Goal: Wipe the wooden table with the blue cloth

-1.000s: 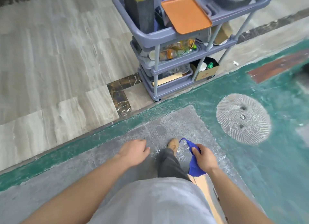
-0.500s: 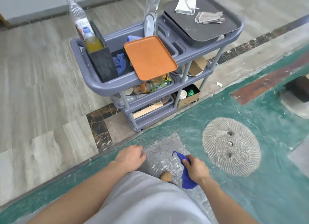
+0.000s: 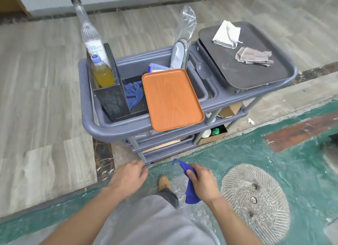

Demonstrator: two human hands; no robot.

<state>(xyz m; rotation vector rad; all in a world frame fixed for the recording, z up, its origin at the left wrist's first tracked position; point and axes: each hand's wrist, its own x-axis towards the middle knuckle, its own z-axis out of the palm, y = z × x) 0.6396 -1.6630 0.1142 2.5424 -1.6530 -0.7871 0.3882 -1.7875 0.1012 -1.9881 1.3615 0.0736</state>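
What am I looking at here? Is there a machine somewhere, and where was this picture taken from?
There is no machine: a person wears a wide-angle camera on the head, so you look down past their chest at their own two arms and a shoe. The right hand grips a blue cloth, which hangs from the fist. The left hand is empty, fingers loosely open, close to the cart's leg. In front stands a grey plastic cart with three shelves. On top lie an orange tray, a dark tray carrying a white cloth and a grey cloth, a bottle of yellow liquid, a tall clear bottle and another blue rag. No wooden table shows in this picture.
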